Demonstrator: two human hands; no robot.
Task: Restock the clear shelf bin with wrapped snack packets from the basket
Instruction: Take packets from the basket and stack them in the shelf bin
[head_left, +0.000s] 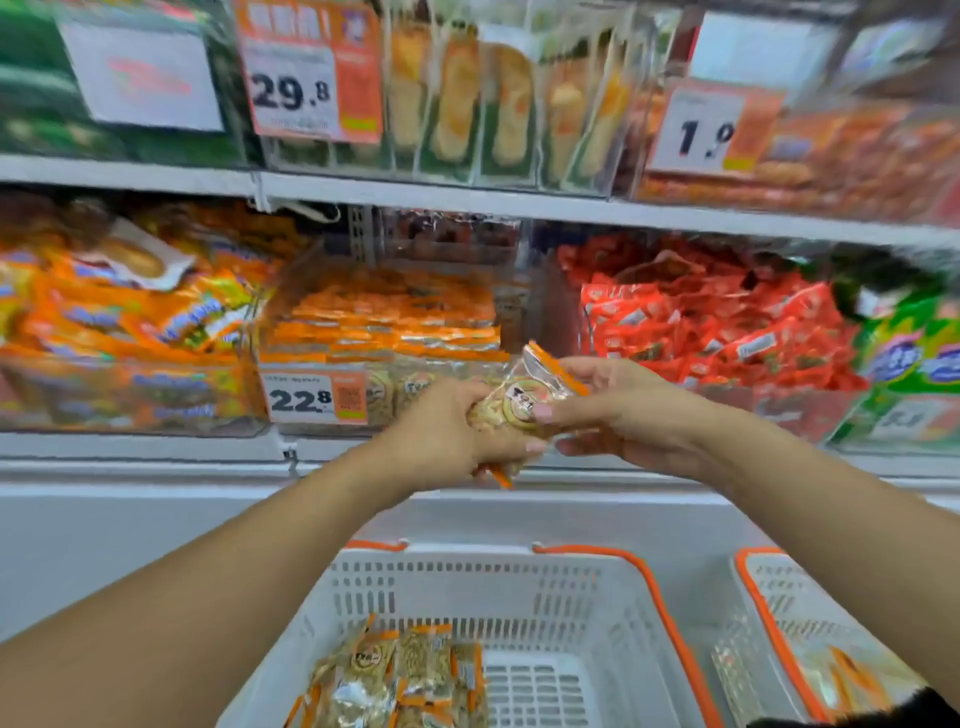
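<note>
Both my hands hold a small stack of clear, orange-edged snack packets (524, 405) in front of the shelf. My left hand (447, 436) grips the stack's lower end, and my right hand (618, 415) pinches its upper end. Just behind them is the clear shelf bin (384, 332), stacked with the same orange-edged packets and marked with a 22.8 price tag (314, 397). Below, the white basket (571, 597) with orange handles holds several more packets (400, 675) at its left side.
An orange-wrapped snack bin (130, 322) lies left of the clear bin, a red-packet bin (717, 322) to its right, and green packs (904, 364) at the far right. The upper shelf (467, 197) carries more bins. A second white basket (810, 639) stands at the lower right.
</note>
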